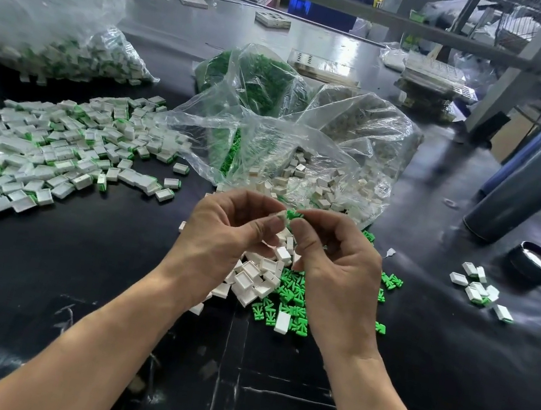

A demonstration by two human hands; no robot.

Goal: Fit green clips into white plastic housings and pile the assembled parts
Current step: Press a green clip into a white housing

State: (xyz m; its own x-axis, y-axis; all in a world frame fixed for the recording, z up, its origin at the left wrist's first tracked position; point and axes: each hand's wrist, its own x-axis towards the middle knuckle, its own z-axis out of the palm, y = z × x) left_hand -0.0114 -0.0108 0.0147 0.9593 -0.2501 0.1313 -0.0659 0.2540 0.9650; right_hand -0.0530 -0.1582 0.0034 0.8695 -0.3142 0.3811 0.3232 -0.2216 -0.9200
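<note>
- The black work surface fills most of the frame, scuffed and streaked with pale scratches along the bottom edge.
- At centre frame, the left hand has its fingers curled, pinching a white housing between thumb and fingertips.
- The right hand meets it, thumb and forefinger pinching a green clip that touches the housing.
- Beneath the hands lie loose white housings and, just beside them, scattered green clips.
- At centre left spreads a broad pile of assembled parts, white with green edges showing.
- A small cluster of assembled parts sits at the right, near a black round cap.
- Just above the hands, an open clear bag holds housings and clips; a bag of green clips stands behind it.
- A big clear bag of white-and-green pieces fills the upper left.
- Two dark cylindrical flasks stand at the right.
- Grey metal shelving and blue bins cross the top.
</note>
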